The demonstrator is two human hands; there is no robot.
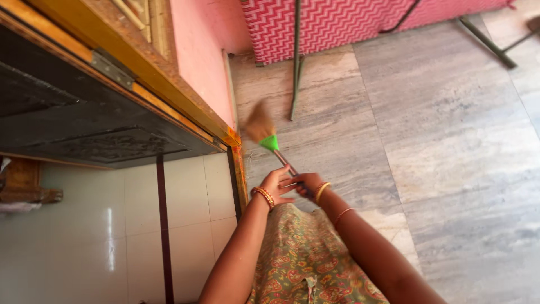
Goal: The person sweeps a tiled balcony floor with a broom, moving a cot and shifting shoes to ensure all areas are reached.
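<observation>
A short broom with brown bristles, a green collar and a dark handle points at the grey marble floor beside the door frame. The bristles are blurred with motion. My right hand grips the handle. My left hand is against the handle next to it, fingers partly spread; whether it grips is unclear. Both wrists wear bangles.
A dark carved door in a yellow wooden frame stands open at left, with white tiled floor beyond. A pink wall meets the floor. A red-white patterned cloth and thin metal legs stand ahead.
</observation>
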